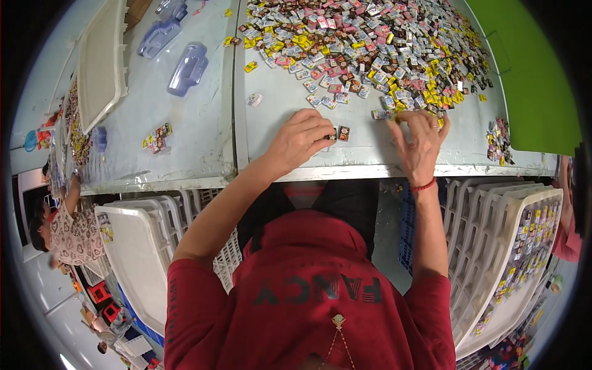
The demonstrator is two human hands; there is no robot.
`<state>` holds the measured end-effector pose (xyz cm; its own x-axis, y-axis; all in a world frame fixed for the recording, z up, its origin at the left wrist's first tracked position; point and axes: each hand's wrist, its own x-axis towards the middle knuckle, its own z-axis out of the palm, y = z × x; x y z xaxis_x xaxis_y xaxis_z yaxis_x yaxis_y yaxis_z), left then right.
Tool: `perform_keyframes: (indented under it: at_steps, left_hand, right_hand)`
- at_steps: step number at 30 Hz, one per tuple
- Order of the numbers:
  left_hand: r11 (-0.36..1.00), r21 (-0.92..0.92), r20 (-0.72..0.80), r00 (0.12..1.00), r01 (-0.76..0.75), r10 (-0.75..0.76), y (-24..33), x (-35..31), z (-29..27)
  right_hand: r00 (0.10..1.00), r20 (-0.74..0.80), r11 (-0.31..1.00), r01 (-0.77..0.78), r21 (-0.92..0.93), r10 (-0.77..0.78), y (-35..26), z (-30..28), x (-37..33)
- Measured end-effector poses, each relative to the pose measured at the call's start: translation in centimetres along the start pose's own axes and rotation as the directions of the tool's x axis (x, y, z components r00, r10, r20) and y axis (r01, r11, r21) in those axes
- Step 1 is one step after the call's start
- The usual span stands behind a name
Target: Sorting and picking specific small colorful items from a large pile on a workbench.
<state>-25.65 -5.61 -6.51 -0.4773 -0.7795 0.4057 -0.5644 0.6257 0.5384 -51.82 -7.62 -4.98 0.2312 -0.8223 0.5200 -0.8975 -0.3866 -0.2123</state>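
Observation:
Near the table's front edge, my left hand (300,140) is closed, its fingertips on a small dark brown packet (332,137). Another dark brown packet (344,133) lies flat just to the right of those fingers. My right hand (419,137) is at the near edge of a wide pile of small packets (370,49) in yellow, pink, white and brown. Its thumb and forefinger come together on a small yellow packet (398,117), partly hidden by the fingers. The other fingers curl over the edge of the pile.
Clear plastic trays (188,69) lie on the left table section, near a small cluster of packets (158,138). A white crate (102,68) stands farther left. Stacked crates (132,246) flank me below the table; packets fill the right one (524,240). Another person (68,231) works at left.

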Motion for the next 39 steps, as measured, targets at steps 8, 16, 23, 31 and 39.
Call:
perform_keyframes:
  at_steps: [8, 16, 23, 31, 39]
  left_hand:
    - [1.000, -0.005, -0.024, 0.999, -0.021, 0.021, -1.7, -0.2, 0.6]
    - [0.996, 0.023, -0.081, 0.993, -0.082, 0.083, -1.3, 1.0, 0.9]
    - [0.990, 0.095, 0.043, 0.994, -0.107, 0.103, -1.7, 1.4, 1.6]
    - [0.997, 0.002, -0.015, 0.997, -0.081, 0.081, -1.9, 1.0, 1.8]
    - [0.997, -0.022, 0.000, 0.997, -0.080, 0.080, -2.5, 0.5, 1.7]
  right_hand:
    - [0.992, 0.071, 0.947, 0.075, 0.313, -0.102, -5.7, 1.3, -0.8]
    - [0.996, 0.078, 0.963, -0.061, 0.263, 0.042, -3.9, 0.8, -1.5]
    - [0.996, 0.069, 0.960, -0.075, 0.270, 0.059, -4.0, 1.0, -1.2]
    - [0.984, 0.021, 0.920, 0.159, 0.359, -0.179, -4.1, 3.9, 1.2]
    - [0.960, 0.019, 0.905, 0.256, 0.340, -0.278, -4.5, 4.9, 0.5]
